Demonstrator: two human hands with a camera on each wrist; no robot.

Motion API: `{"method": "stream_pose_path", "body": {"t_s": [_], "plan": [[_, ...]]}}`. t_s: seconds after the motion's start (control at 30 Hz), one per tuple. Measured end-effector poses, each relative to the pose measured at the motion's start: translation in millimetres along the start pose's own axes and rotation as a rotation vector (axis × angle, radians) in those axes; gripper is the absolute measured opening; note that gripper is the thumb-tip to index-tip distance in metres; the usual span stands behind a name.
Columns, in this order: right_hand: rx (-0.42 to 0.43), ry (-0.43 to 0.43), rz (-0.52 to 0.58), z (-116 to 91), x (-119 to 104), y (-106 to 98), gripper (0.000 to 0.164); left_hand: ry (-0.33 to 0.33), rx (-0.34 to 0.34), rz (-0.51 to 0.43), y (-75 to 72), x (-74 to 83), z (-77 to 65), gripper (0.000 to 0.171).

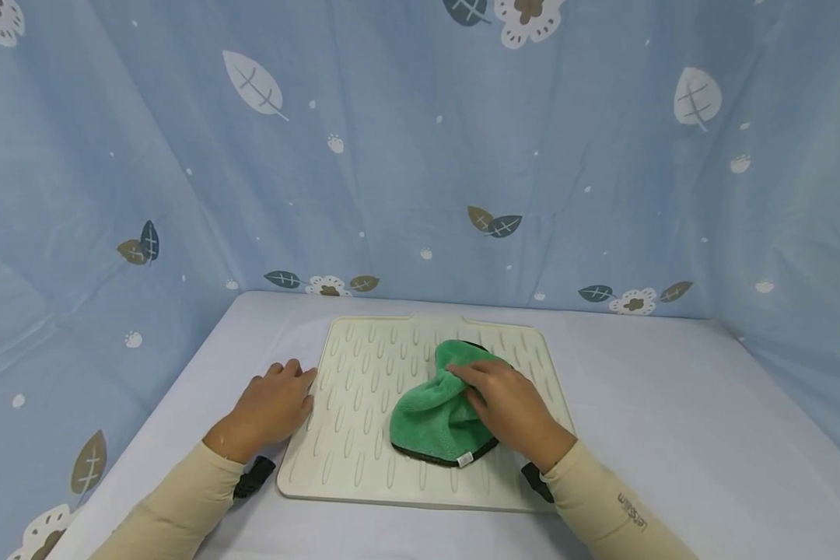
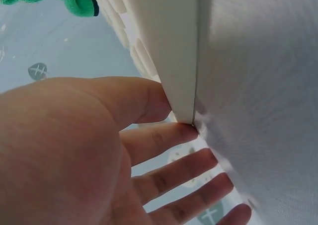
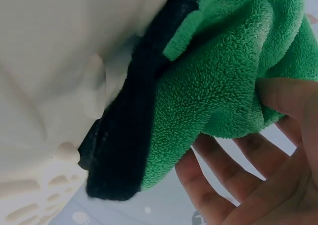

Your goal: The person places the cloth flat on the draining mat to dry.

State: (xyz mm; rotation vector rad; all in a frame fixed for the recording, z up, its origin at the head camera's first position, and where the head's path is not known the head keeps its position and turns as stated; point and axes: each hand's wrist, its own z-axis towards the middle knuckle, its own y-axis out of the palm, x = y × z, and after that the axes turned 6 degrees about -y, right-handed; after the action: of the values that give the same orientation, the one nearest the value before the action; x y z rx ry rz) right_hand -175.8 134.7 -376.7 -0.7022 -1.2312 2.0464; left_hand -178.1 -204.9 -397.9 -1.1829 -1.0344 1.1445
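Note:
A cream ridged drying mat lies flat on the white table, its surface covered in raised oval ribs. On its right half is a bunched green plush cleaning cloth with dark edging and a small white tag. My right hand pinches the cloth from above, thumb on one side and fingers on the other. At the mat's left edge rests my left hand; in the left wrist view its thumb and index finger touch the mat's side, the other fingers extended along the table.
White cloth covers the table on both sides of the mat. A blue curtain printed with leaves and flowers hangs behind and at the sides. Black wrist straps sit under both sleeved forearms.

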Motion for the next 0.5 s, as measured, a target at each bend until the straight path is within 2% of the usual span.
{"method": "stream_pose_path", "body": {"t_s": [0.23,0.5], "plan": [[-0.006,-0.027,-0.009,-0.6,0.3,1.5,0.040,-0.022,-0.019,0.004,-1.1,0.4,-0.4,0.045],[-0.029,-0.033,-0.040,-3.9,1.8,3.4,0.039,-0.011,-0.016,0.006,-1.5,2.7,0.2,0.045]]}}
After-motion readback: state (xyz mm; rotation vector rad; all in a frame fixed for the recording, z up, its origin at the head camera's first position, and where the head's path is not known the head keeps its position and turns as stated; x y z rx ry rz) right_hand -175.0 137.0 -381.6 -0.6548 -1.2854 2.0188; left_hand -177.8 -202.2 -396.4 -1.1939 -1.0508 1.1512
